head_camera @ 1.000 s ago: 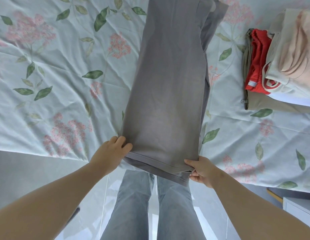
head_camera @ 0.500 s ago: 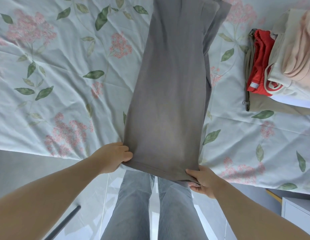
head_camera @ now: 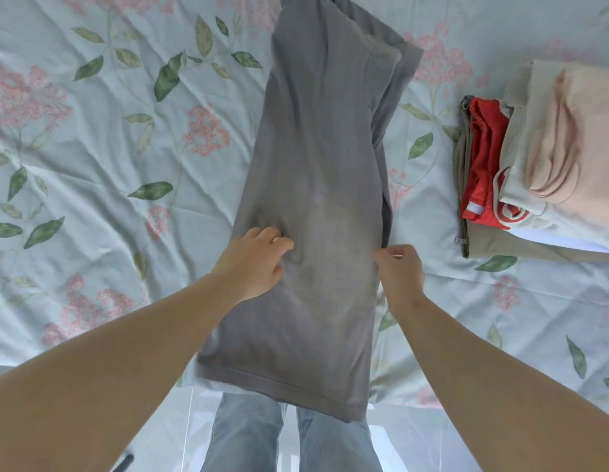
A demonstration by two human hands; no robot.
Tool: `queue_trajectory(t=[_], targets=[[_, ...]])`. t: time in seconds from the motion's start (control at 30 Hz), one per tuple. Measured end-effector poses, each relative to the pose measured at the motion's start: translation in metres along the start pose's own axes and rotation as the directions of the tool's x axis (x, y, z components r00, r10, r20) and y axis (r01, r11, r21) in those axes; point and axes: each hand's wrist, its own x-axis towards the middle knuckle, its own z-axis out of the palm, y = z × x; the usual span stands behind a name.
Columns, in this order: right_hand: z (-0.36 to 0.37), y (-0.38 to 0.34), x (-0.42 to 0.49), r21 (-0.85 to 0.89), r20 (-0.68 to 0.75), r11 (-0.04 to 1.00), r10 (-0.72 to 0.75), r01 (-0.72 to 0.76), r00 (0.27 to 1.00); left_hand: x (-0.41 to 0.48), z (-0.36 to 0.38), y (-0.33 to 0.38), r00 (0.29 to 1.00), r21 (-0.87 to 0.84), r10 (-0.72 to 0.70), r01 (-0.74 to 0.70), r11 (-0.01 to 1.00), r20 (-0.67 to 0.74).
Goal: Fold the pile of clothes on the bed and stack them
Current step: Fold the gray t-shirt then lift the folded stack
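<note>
The bed [head_camera: 92, 158], with its pale cover of pink flowers and green leaves, fills nearly the whole view. On it lies one grey garment [head_camera: 316, 165], folded into a long narrow strip that runs from the far side toward the person. Its hem end hangs a little over the near edge of the bed, above the person's legs in jeans [head_camera: 248, 437]. To the right, well apart from the strip, stands one stack [head_camera: 551, 172] of folded clothes: khaki at the bottom, then red, white, cream and peach. The exact number of pieces I cannot tell, because the layers hide each other.

Two hands are at the strip, about at the middle of its length. The left hand [head_camera: 253, 264] lies on the left edge, with fingers curled into the cloth and gripping it, so that small wrinkles run out from them. The right hand [head_camera: 400, 270] is at the right edge and pinches it between thumb and fingers. The garment is thus between the two hands, flat on the bed.

Half a second ago both hands held the hem corners at the near edge of the bed. Now they have let the hem go and moved up the strip — the hem lies free. The stack has not changed.
</note>
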Motion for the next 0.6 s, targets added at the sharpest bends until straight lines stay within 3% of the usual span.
queue_trajectory(t=[0.13,0.3,0.43,0.5,0.53,0.6], targets=[[0.008,-0.072,0.052,-0.013,-0.037,0.979,-0.204,0.204,0.978,0.058,-0.036,0.005,0.983,-0.119,-0.051,0.03,0.992,-0.178],[0.022,-0.16,0.122,0.115,-0.011,0.954,-0.277,0.277,0.961,0.128,-0.073,-0.001,0.962,-0.207,-0.152,0.105,0.973,-0.227],[0.034,-0.223,0.159,0.352,0.173,0.933,-0.137,0.068,0.975,0.169,-0.092,-0.015,0.919,-0.297,-0.264,0.174,0.939,-0.294],[0.038,-0.25,0.172,0.373,0.233,0.928,-0.074,-0.019,0.97,0.185,-0.1,-0.022,0.887,-0.338,-0.31,0.192,0.922,-0.342],[0.039,-0.261,0.179,0.385,0.21,0.923,-0.107,0.018,0.972,0.192,-0.104,-0.025,0.862,-0.365,-0.343,0.204,0.909,-0.373],[0.036,-0.278,0.195,0.396,0.063,0.885,-0.293,0.246,0.954,0.208,-0.113,-0.033,0.804,-0.407,-0.415,0.239,0.881,-0.426]])
